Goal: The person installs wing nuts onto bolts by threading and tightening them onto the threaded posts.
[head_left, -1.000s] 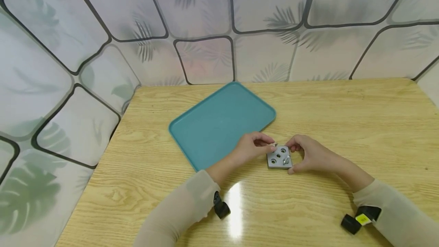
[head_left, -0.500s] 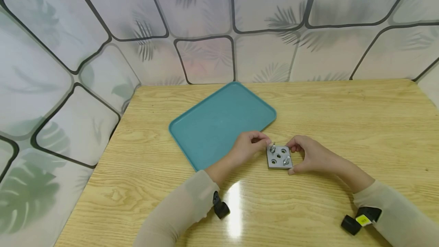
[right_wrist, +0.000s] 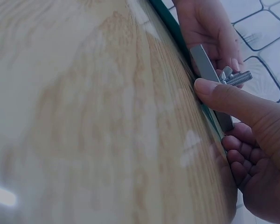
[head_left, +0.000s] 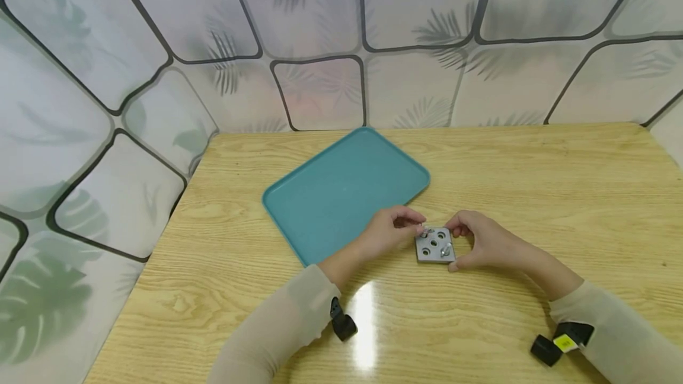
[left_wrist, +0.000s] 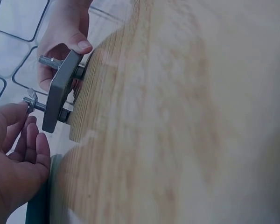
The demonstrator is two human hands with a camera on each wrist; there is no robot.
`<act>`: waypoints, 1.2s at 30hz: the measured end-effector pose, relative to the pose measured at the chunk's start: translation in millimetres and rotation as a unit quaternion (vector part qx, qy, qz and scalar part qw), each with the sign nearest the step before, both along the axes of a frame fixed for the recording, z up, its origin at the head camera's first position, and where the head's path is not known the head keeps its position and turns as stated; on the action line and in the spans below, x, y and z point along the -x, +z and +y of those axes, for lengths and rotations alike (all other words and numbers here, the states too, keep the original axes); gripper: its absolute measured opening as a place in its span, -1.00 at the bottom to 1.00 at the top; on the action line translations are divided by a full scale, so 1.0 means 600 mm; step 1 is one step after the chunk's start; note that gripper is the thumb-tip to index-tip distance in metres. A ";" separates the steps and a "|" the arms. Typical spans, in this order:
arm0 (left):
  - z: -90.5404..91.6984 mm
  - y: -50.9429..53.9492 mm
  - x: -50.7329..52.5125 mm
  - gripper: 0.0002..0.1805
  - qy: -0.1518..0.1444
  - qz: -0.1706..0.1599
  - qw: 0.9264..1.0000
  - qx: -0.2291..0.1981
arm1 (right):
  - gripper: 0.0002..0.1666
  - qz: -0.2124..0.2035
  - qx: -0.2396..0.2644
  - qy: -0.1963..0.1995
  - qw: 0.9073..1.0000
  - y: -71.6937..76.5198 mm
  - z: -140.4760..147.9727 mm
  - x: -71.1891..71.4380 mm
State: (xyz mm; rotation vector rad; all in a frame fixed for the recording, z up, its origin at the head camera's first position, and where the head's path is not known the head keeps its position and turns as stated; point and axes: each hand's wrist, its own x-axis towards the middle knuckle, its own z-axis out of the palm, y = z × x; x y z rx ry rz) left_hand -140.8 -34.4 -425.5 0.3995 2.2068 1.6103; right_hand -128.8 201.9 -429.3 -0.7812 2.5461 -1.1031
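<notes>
A small grey metal plate (head_left: 434,255) with several holes stands over the table, raised on bolt heads. My right hand (head_left: 482,240) grips its right edge between thumb and fingers. Two bolts rise through opposite corners. At the far-left corner my left hand (head_left: 389,229) pinches a wing nut (left_wrist: 32,99) between thumb and index finger, partway up the bolt; its other fingers hang loosely curled. The second bolt (right_wrist: 240,78), at the near-right corner, carries another wing nut (right_wrist: 226,73). The left fingertips partly hide the first nut in the head view.
A teal tray (head_left: 341,185) lies on the wooden table (head_left: 560,194) behind and left of the plate, its near corner under the left forearm. A patterned curtain (head_left: 320,93) hangs along the table's far and left sides. Black cameras (head_left: 344,326) are strapped to both wrists.
The left fingers drew back slightly from the wing nut half a second ago, showing the bolt, and have come onto it again. Right hand and plate stay put.
</notes>
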 end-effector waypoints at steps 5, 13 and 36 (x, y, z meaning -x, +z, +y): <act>0.000 0.001 0.001 -0.82 0.032 -0.003 0.999 -0.006 | -0.26 -0.002 -0.003 -0.002 1.000 0.001 0.000 -0.001; 0.002 0.000 -0.002 -0.86 0.038 -0.002 0.999 -0.010 | -0.26 -0.005 -0.005 -0.003 1.000 0.002 0.000 -0.002; 0.000 0.003 0.001 -0.82 0.026 -0.006 0.999 -0.019 | -0.25 0.001 -0.011 -0.004 1.000 0.002 0.000 0.000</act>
